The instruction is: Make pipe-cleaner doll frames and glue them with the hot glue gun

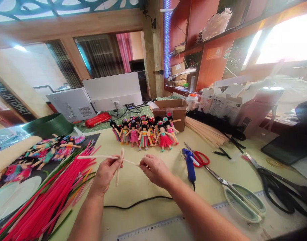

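Centrally, the left hand (106, 172) clamps a crossed cream pipe cleaner (95, 157) between fingertips; the right hand (154, 169) apparently pinches its three-o'clock end. Its long axis runs nine to three. Bare tabletop (135, 185) opens toward six, pink stems (65, 174) edging nine, glue gun (189, 164) three.

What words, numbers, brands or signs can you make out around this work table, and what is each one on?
"INTERNET", on the dark slanting sign at the far left; the characters before it are unclear.
Too small or blurred to read: the print on the white boxes, the numbers on the ruler, the orange label and the round sticker on the cabinet.
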`<state>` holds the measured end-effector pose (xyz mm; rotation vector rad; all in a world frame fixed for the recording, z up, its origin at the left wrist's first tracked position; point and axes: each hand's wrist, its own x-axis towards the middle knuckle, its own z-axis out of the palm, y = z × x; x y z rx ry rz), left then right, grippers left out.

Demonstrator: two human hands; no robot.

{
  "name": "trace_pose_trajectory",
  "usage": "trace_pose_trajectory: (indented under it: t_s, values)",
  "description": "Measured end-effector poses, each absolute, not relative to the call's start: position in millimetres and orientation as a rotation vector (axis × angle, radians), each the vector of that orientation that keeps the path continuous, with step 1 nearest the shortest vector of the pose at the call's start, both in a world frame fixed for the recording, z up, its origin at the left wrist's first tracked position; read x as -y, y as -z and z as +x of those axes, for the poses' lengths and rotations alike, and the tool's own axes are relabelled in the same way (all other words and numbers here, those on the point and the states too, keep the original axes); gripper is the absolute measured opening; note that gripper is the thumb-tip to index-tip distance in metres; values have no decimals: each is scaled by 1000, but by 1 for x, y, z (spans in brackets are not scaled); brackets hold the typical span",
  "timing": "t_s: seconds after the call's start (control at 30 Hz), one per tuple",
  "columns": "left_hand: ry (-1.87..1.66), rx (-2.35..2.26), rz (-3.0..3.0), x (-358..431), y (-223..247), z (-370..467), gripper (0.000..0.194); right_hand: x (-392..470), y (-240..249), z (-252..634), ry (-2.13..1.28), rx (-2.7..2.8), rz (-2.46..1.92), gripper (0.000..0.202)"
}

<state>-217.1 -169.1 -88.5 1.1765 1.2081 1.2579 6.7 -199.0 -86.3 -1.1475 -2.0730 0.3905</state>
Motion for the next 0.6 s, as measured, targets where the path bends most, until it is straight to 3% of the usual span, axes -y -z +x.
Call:
trace_pose_trajectory:
  t_s: [0.6]
  values:
    - [-1277,-1206,1147,169,85,-216,41,199,89,6,-555,2065,-1099,14]
